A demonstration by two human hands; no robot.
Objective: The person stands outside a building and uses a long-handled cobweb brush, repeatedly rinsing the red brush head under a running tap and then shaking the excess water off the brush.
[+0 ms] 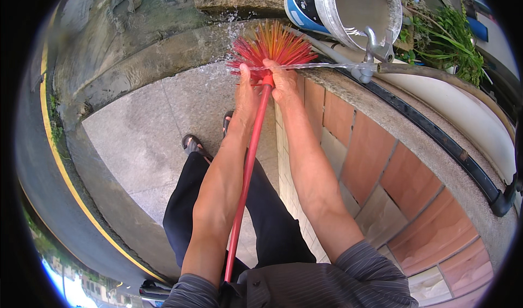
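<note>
A broom with a red handle and stiff red and orange bristles lies across the view, its head away from me. My left hand is at the left of the broom's neck, thumb up against the bristles; its fingers are partly hidden. My right hand is at the neck's right side, its thumb on the base of the bristles. From a metal tap a thin jet of water shoots left, past both thumbs, and splashes beyond the bristles. How firmly each hand grips is partly hidden.
A plastic bucket lies tilted behind the tap, near green plants. A ledge with a black pipe and a hose tops the tiled wall at right. Wet concrete kerb and a stone basin lie ahead; a road curves left.
</note>
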